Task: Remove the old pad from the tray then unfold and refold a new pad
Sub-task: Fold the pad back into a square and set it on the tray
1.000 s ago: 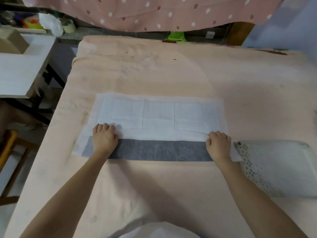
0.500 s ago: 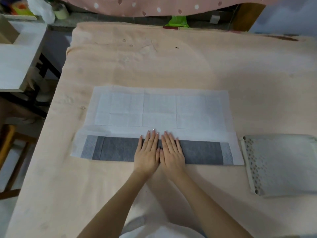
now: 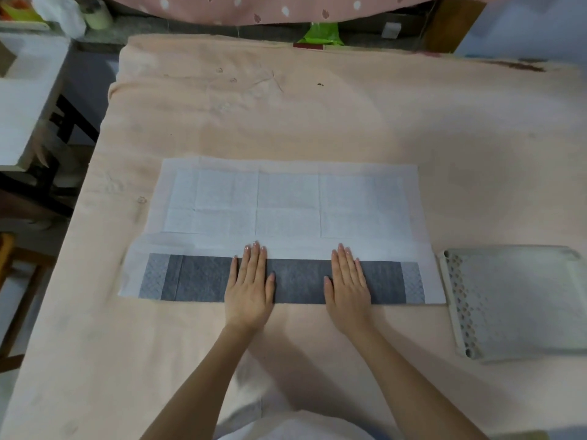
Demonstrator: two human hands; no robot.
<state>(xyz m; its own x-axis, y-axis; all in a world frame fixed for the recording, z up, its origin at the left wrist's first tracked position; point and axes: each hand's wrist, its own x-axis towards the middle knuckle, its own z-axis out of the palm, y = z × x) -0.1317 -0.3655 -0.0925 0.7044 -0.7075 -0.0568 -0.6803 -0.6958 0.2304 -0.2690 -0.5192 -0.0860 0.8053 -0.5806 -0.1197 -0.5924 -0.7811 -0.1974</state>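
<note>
The pad (image 3: 286,201) lies mid-tabletop (image 3: 349,122), thin and floppy, its 6 o'clock edge folded gray-side up under the flat, open left hand (image 3: 251,285) and right hand (image 3: 347,285); pinch its corners.

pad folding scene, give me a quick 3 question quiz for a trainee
1. True or false: both hands lie flat on the grey folded strip of the pad.
2. Which side of the pad is the tray on? A) person's left B) person's right C) on top of it
3. Fill in: the tray's perforated edge faces the ____.

Key:
1. True: left hand and right hand press palms down.
2. B
3. pad
</note>
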